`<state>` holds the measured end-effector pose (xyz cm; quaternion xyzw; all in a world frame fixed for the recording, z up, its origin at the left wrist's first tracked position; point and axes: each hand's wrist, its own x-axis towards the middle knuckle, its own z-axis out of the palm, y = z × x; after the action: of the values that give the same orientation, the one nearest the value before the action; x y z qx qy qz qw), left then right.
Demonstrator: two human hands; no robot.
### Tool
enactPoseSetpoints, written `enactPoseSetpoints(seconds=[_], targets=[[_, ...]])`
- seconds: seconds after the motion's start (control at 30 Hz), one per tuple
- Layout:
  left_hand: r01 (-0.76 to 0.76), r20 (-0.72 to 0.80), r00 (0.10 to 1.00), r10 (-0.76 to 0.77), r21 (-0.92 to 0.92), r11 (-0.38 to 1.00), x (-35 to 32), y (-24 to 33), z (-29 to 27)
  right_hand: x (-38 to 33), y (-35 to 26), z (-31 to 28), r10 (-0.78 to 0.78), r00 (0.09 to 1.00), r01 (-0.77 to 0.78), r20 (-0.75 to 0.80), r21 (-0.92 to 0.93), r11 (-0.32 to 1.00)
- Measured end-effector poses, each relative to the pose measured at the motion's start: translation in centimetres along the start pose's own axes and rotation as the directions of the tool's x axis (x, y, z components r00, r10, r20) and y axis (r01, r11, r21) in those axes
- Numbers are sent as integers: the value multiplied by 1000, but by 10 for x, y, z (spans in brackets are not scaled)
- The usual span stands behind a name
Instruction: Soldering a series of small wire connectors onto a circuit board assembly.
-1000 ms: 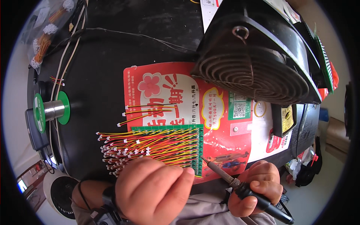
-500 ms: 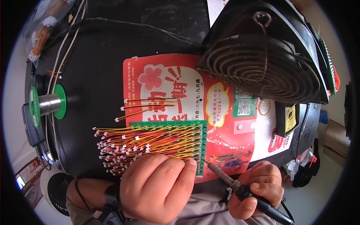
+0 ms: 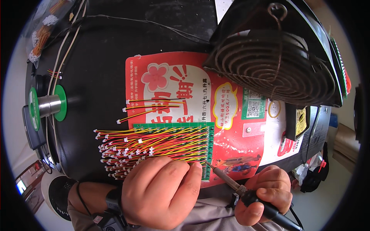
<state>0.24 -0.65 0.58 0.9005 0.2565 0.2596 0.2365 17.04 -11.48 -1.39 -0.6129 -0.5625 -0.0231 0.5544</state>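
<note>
spool (image 3: 49, 106) left of circuit board (image 3: 211, 145), fan (image 3: 275, 71) right-behind

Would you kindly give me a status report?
Right fingers round soldering iron, tip at right edge of circuit board. Left fingers over wires, grip hidden. Board's near side partly blocked from view.

Black table (image 3: 104, 77) beneath a red sheet (image 3: 198, 111), green-flanged spool (image 3: 49, 106) and pale cables (image 3: 78, 13).

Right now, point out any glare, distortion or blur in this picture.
Head view throughout: white glare flecks the red sheet; the spooled solder gleams; edges of the black table bow near the dark rim; the soldering iron shows no obvious motion blur.
</note>
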Motion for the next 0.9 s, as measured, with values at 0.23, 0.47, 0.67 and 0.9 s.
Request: enactPoseSetpoints(seconds=[0.23, 0.47, 0.67, 0.9], targets=[[12, 8, 1000, -12, 2, 1000, -2, 0, 0, 1, -2, 1, 27, 1000, -27, 15, -12, 1000], [-2, 17, 1000, 2, -9, 1000, -1, -2, 0, 2, -2, -1, 35, 998, -35, 42, -5, 999], [22, 25, 999, -22, -8, 1000, -5, -1, -1, 20, -4, -2, 36, 998, -44, 49, 164, 985], [43, 0, 999, -44, -35, 998, -1, 4, -2, 22, -2, -3, 3, 998, -16, 70, 176, 984]])
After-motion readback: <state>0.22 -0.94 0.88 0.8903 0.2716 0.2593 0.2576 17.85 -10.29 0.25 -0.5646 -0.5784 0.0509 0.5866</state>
